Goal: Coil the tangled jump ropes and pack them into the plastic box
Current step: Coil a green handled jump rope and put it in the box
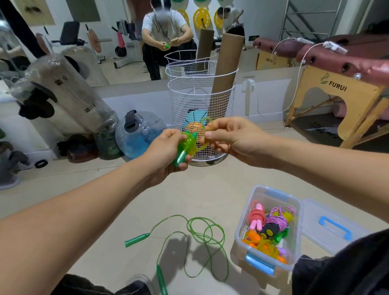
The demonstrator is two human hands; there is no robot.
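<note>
Both hands were raised in front of the wire basket [202,115]. Left hand [166,152] gripped a coiled green jump rope [185,147] by its handles, fingers curled round the bundle. Right hand [231,138] pinched a loop of that rope's cord between thumb and fingers. A second green jump rope [194,240] lay loose on the floor [101,197]. The clear plastic box [270,229] sat to its right, open, holding several coiled ropes, with its lid [333,225] just beside it.
</note>
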